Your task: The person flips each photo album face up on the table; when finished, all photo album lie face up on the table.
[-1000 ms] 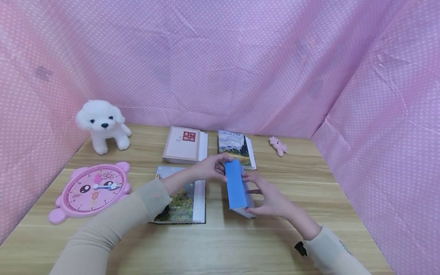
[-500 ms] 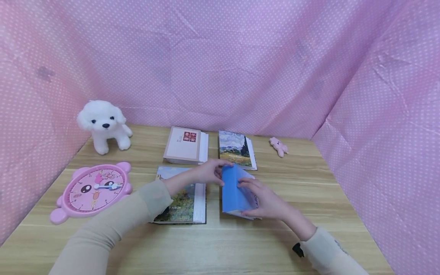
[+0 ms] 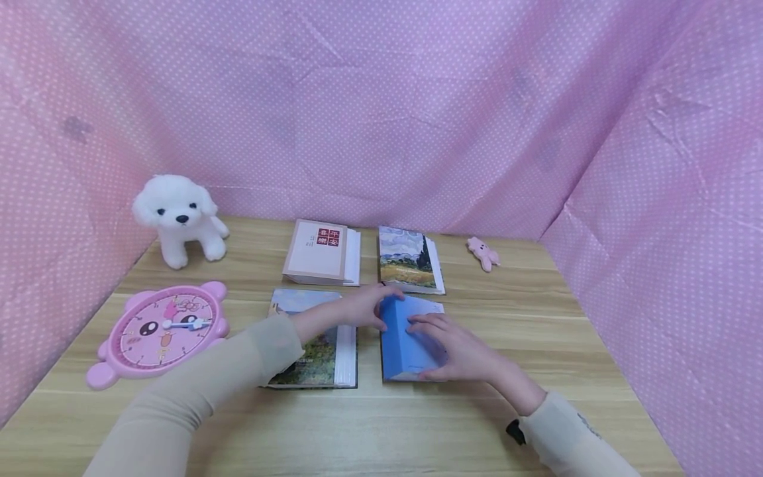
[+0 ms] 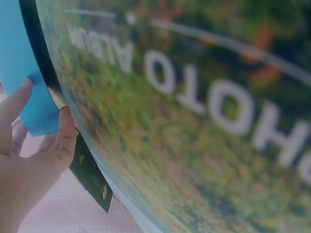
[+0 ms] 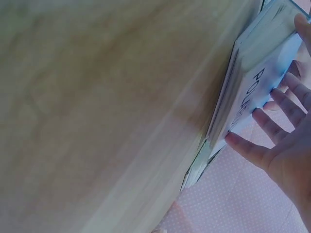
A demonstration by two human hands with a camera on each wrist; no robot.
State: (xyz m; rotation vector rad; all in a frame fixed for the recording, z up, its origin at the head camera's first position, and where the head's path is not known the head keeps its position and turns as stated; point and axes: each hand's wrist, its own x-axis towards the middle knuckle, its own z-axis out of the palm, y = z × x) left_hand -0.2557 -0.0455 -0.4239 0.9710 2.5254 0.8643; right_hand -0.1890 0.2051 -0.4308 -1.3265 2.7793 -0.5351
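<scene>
A blue photo album (image 3: 411,354) with a deep blue spine and paler cover lies at the middle of the table, cover up. My left hand (image 3: 365,308) holds it by the far end of the spine; in the left wrist view the thumb presses on the blue spine (image 4: 41,104). On the cover and near edge, my right hand (image 3: 456,344) holds the album with spread fingers, the thumb at the near edge. Dark lettering shows on the cover (image 5: 265,80) in the right wrist view. Left of it lies a landscape-covered photo album (image 3: 310,361), partly beneath my left forearm.
Behind lie a beige album (image 3: 312,248) with red squares and a painted-landscape album (image 3: 405,258). A white plush dog (image 3: 185,222) and pink toy clock (image 3: 163,331) stand at left. A small pink plush toy (image 3: 483,254) lies back right. Pink dotted cloth (image 3: 381,119) surrounds the table.
The blue album has tipped from steeply tilted, spine up, to lying on the table with its cover up. Both hands have come down and slightly nearer with it.
</scene>
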